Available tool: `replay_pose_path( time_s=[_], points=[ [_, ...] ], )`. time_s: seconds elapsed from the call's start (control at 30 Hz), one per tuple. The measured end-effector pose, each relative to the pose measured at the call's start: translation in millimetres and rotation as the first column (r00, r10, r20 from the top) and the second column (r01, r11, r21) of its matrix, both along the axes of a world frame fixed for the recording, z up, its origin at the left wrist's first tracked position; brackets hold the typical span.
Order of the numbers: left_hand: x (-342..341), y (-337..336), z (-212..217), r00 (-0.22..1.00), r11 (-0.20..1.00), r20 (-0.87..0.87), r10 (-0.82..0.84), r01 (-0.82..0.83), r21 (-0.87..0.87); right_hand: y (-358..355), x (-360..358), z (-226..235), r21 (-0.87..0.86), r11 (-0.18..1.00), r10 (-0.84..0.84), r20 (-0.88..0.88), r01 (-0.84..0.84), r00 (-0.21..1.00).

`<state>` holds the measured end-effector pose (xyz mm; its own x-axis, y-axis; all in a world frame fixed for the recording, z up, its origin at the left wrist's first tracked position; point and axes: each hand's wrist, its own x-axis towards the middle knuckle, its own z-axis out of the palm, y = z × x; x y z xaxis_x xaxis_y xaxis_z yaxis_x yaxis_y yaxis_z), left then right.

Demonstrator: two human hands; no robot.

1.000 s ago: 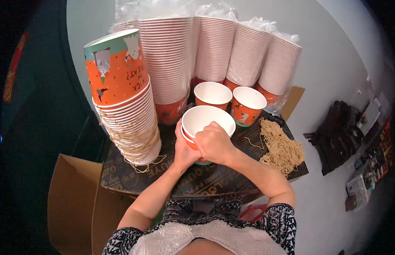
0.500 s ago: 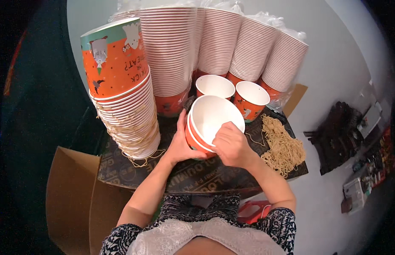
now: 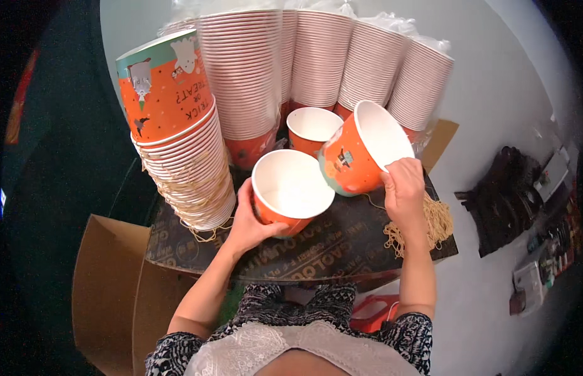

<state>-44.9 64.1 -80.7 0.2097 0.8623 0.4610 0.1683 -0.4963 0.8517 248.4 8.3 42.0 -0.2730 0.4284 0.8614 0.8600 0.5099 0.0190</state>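
Note:
My left hand is closed around an orange paper cup with a white inside, mouth up above the table. To its right, my right hand grips the rim of another orange paper cup, tilted with its mouth toward the upper right. The two cups are apart at the top; whether their sides touch lower down I cannot tell. Behind them stands a third paper cup, partly hidden. A tan heap of string lies beyond my right wrist, partly covered by it.
At the left rises a tall nested cup stack with string looped around it, an upside-down printed cup on top. Several plastic-wrapped cup stacks line the table's back. A cardboard box stands left of the dark printed tabletop.
The two nested cups have been pulled apart. My right hand has carried one up and to the right, while my left hand still holds the other.

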Motion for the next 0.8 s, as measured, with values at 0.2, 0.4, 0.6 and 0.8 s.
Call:
replay_pose_path(
  time_s=[0.2, 0.4, 0.6, 0.8],
  points=[
    [-34, -31, -23, 0.991, 0.998, 0.126, 0.051, -0.046, -0.042, 6, -7, -18, -0.056, 0.998, -0.001, -0.014, 0.0, 1.0],
    [-26, -43, -25, 0.997, 0.998, 0.069, 0.035, -0.038, 0.042, 26, -10, -56, -0.15, 0.989, 0.031, 0.118, -0.014, 0.993],
    [-26, -56, -37, 0.986, 0.993, 0.111, 0.121, -0.122, 0.005, 55, -32, -86, -0.173, 0.984, 0.059, 0.066, -0.047, 0.996],
    [-23, -71, -42, 0.989, 0.985, 0.063, 0.136, -0.142, 0.102, 54, -12, -86, -0.179, 0.98, -0.118, -0.183, 0.085, 0.976]
  ],
)
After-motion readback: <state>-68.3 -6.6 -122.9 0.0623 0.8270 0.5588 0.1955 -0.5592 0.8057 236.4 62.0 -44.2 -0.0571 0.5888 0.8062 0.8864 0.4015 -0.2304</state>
